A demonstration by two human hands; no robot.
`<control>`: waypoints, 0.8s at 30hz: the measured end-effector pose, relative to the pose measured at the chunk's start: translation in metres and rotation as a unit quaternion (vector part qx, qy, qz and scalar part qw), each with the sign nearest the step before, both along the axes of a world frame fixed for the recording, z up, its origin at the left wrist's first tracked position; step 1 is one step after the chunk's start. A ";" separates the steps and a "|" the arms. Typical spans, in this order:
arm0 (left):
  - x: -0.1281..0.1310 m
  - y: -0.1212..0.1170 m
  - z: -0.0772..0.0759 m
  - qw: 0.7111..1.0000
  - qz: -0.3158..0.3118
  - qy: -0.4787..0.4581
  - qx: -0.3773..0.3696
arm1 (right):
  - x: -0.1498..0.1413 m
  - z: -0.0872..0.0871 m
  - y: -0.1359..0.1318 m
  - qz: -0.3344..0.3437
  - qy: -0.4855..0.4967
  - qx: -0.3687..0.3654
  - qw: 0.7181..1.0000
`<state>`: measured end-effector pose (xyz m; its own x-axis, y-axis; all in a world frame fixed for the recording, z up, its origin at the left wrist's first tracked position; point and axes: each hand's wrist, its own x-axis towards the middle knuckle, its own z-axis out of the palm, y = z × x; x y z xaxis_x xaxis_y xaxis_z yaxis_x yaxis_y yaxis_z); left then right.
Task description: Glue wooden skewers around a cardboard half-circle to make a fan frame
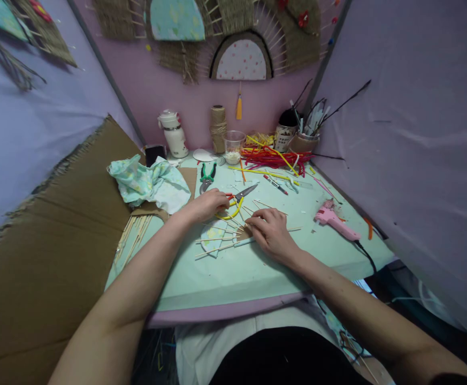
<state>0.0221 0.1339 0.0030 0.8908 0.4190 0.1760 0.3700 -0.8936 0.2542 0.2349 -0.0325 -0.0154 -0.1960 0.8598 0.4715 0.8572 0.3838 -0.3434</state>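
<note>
My left hand (pixel 216 203) is closed at the handles of a pair of scissors (pixel 246 193) with yellow and red grips, the blades pointing away to the right. My right hand (pixel 272 231) rests with curled fingers on a small piece of brown cardboard (pixel 244 233). Thin wooden sticks (pixel 217 240) spread out from that cardboard like a fan's ribs, and the hand covers part of them. Under the sticks on the left lies a patterned piece of cloth (pixel 211 233). A pale blue stick-like piece (pixel 244 242) lies along the cardboard's near edge.
Pruning shears (pixel 207 179) lie beyond my left hand. A pink glue gun (pixel 336 221) with a cord is at right. Crumpled cloth (pixel 147 182), spare sticks (pixel 137 235) and a large cardboard sheet (pixel 56 214) stand left. Red pipe cleaners (pixel 271 158), twine (pixel 217 131) and a bottle (pixel 173 136) line the back.
</note>
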 end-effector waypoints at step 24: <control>-0.008 0.017 -0.005 0.998 0.055 -0.006 -0.010 | -0.006 -0.005 -0.001 -0.018 -0.011 -0.005 1.000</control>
<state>0.0141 0.1508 -0.0022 0.8369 0.5179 0.1772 0.4629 -0.8424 0.2757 0.2290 -0.0332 -0.0206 -0.1757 0.8714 0.4580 0.8777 0.3494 -0.3280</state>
